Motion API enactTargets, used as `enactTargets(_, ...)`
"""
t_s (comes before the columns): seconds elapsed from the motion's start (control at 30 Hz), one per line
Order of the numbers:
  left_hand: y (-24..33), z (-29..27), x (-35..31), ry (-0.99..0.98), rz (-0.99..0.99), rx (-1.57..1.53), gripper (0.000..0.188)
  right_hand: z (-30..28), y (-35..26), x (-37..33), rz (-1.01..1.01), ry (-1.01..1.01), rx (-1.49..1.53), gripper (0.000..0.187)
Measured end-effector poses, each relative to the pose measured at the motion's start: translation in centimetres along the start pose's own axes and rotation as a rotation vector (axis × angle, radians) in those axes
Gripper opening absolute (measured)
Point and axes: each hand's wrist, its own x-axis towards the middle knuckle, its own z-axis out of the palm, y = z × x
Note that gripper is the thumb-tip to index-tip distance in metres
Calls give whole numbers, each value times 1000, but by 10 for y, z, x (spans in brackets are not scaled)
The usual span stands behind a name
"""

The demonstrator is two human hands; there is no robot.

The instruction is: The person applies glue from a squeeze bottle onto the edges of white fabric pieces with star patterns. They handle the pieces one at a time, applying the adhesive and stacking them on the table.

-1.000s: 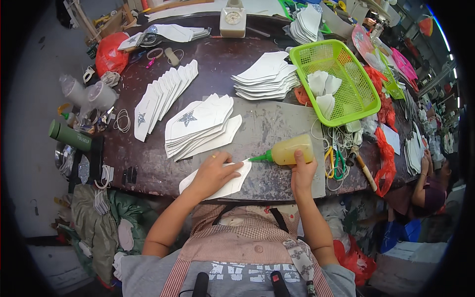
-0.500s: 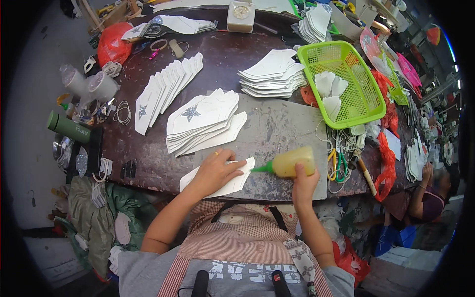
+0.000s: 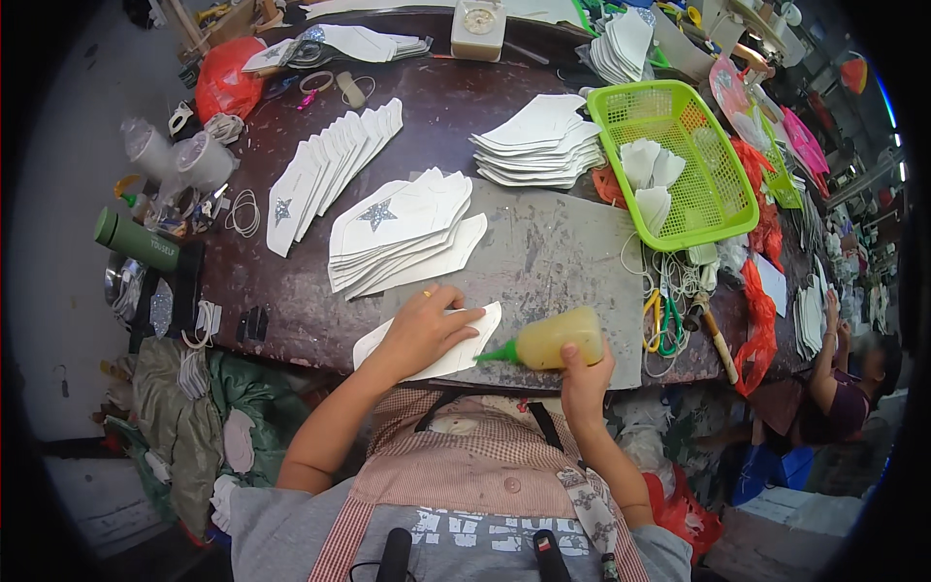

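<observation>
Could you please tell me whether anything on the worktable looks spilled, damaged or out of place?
No clear spill shows, but the grey board is blotched with dark marks, so it looks worn. Just beyond the left hand, the starred stack of white pieces looks askew, its lower pieces jutting right.

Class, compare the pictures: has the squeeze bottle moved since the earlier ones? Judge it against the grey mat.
Yes. Against the grey mat, the squeeze bottle in the right hand has shifted toward the person and slightly left.
</observation>
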Motion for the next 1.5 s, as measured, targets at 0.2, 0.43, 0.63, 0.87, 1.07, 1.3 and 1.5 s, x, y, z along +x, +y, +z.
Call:
enactTargets(0.2, 2, -3, -2, 16, -1, 9, 38, -3, -3, -6, 59, -69, -76, 43)
enactTargets(0.43, 5, -74, -14, 409, -481, -238, 41, -41, 6, 53, -202, 69, 254, 43)
enactTargets(0.63, -174, -175, 4, 818, -513, -288, 47, -40, 7, 78, -217, 167, 436, 56)
enactTargets(0.87, -303, -133, -12, 723, -607, 303, 52, -38, 10, 82, -195, 216, 508, 58)
enactTargets(1.07, -138, -143, 50, 731, -157, 251, 29, -35, 1, 77, -241, 222, 449, 57)
enactTargets(1.3, -94, -43, 89, 141, -99, 434, 36, -39, 8, 77, -226, 184, 464, 55)
enactTargets(1.5, -98, -29, 82, 298, -19, 548, 38, -40, 3, 70, -171, 195, 611, 54)
